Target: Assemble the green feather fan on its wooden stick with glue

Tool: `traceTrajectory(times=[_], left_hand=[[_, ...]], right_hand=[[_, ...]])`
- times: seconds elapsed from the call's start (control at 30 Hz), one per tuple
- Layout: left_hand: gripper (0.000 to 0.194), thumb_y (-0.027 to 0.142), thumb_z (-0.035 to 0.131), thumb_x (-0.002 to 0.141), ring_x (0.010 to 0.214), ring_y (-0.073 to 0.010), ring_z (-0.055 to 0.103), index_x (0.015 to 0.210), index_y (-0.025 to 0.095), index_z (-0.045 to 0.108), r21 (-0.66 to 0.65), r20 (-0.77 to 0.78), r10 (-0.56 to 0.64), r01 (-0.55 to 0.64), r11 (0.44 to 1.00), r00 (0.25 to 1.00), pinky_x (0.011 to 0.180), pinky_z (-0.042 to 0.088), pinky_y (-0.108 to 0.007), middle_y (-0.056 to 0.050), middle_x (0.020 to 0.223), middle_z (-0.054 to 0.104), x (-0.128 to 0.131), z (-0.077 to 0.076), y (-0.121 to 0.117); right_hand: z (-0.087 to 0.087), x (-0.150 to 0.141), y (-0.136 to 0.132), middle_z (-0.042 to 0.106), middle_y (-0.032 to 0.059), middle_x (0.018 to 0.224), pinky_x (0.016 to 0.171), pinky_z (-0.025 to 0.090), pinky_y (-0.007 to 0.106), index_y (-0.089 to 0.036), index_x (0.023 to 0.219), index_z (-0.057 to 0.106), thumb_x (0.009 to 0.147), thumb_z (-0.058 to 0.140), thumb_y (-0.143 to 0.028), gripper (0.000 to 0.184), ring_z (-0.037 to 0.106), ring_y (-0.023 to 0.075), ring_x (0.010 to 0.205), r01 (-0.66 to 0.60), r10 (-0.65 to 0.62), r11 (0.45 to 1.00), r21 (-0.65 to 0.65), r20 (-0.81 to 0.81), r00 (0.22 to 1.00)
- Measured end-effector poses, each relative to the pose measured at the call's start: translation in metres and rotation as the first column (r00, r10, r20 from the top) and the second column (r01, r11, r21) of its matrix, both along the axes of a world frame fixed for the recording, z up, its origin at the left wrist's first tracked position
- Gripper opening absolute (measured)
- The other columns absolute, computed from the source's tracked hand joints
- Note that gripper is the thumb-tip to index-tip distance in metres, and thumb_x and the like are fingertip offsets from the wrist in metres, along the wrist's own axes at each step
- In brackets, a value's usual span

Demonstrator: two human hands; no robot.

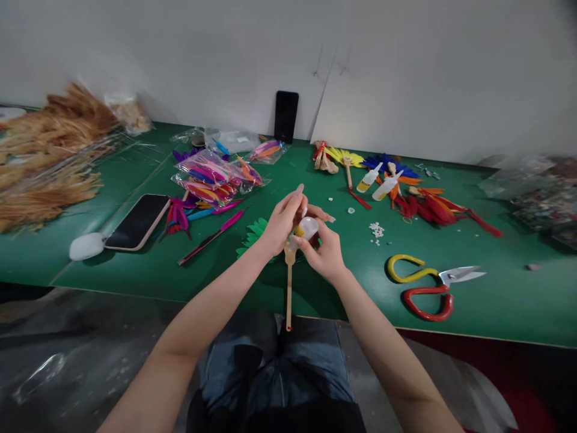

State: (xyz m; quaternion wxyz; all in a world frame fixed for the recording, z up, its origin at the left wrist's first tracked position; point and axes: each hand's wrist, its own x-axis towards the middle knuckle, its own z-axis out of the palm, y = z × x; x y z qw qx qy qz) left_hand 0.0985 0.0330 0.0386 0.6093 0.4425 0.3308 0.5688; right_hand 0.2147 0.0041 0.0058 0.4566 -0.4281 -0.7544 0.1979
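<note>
My right hand [325, 248] is wrapped round a small glue bottle [309, 227], white with a yellow label, tilted with its base towards me. My left hand [285, 221] is beside it, its fingers drawn together; what they pinch, if anything, is hidden. Below both hands, a green feather fan [253, 236] lies on the table, partly covered by them. Its pale wooden handle [289, 288] points towards me past the table edge, with a bit of red at the end.
Scissors [444, 278] with yellow and red handles lie at right, near small white beads [375, 231]. Two more glue bottles [370, 178] rest by coloured feather fans [345, 157]. Bagged feathers [211, 174], a phone [139, 222] and tan fibre bundles [49, 150] lie left.
</note>
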Motion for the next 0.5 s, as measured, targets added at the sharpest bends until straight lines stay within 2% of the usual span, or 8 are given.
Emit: traceTrajectory(times=[0.07, 0.13, 0.2, 0.27, 0.37, 0.5], left_hand=[[0.034, 0.042, 0.045, 0.088, 0.07, -0.0159, 0.066, 0.064, 0.019, 0.045, 0.081, -0.019, 0.066, -0.064, 0.995, 0.998, 0.067, 0.049, -0.027, 0.0, 0.062, 0.062, -0.006, -0.002, 0.004], [0.035, 0.04, 0.043, 0.089, 0.067, -0.014, 0.065, 0.062, 0.019, 0.045, 0.122, -0.028, 0.183, -0.179, 0.976, 0.983, 0.07, 0.048, -0.027, 0.001, 0.058, 0.059, -0.015, -0.004, 0.009], [0.036, 0.039, 0.042, 0.09, 0.065, -0.0135, 0.064, 0.06, 0.019, 0.044, 0.106, -0.033, 0.267, -0.262, 0.959, 0.963, 0.069, 0.047, -0.028, 0.001, 0.055, 0.056, -0.022, -0.005, 0.013], [0.036, 0.039, 0.042, 0.09, 0.065, -0.0132, 0.063, 0.06, 0.019, 0.045, 0.087, -0.033, 0.288, -0.284, 0.955, 0.957, 0.068, 0.047, -0.027, 0.001, 0.056, 0.056, -0.025, -0.007, 0.015], [0.034, 0.038, 0.042, 0.09, 0.068, -0.0128, 0.063, 0.062, 0.019, 0.045, 0.106, -0.017, 0.222, -0.219, 0.97, 0.975, 0.069, 0.047, -0.027, 0.001, 0.059, 0.057, -0.022, -0.008, 0.012], [0.034, 0.043, 0.043, 0.089, 0.065, -0.0126, 0.062, 0.064, 0.019, 0.044, 0.082, -0.005, 0.034, -0.033, 0.996, 0.999, 0.063, 0.046, -0.025, 0.002, 0.057, 0.054, -0.01, -0.009, 0.005]], right_hand=[[0.001, 0.002, -0.001, 0.04, -0.006, 0.054, 0.043, 0.03, 0.022, -0.021, 0.075, 0.046, 0.079, 0.057, -0.049, 0.03, 0.039, 0.0093, 0.045, 0.002, -0.002, 1.0, 0.018, -0.002, 1.0], [0.0, 0.004, -0.001, 0.038, -0.0068, 0.054, 0.043, 0.03, 0.022, -0.021, 0.073, 0.043, 0.079, 0.057, -0.046, 0.029, 0.037, 0.0085, 0.045, 0.012, -0.012, 1.0, 0.026, -0.002, 1.0], [-0.002, 0.005, -0.001, 0.036, -0.0071, 0.054, 0.043, 0.029, 0.021, -0.021, 0.072, 0.041, 0.08, 0.057, -0.045, 0.03, 0.036, 0.0081, 0.044, 0.015, -0.015, 1.0, 0.021, 0.014, 1.0], [-0.004, 0.005, 0.0, 0.036, -0.0071, 0.054, 0.043, 0.028, 0.022, -0.021, 0.071, 0.039, 0.08, 0.057, -0.044, 0.03, 0.036, 0.0081, 0.044, 0.005, -0.006, 1.0, 0.019, 0.049, 0.999], [-0.005, 0.002, 0.0, 0.035, -0.0071, 0.054, 0.043, 0.027, 0.022, -0.021, 0.071, 0.038, 0.081, 0.055, -0.045, 0.031, 0.035, 0.008, 0.044, -0.005, 0.003, 1.0, 0.019, 0.09, 0.996], [-0.006, -0.002, 0.0, 0.035, -0.007, 0.054, 0.043, 0.027, 0.022, -0.021, 0.07, 0.038, 0.082, 0.053, -0.047, 0.032, 0.034, 0.0077, 0.044, -0.015, 0.013, 1.0, 0.014, 0.116, 0.993]])
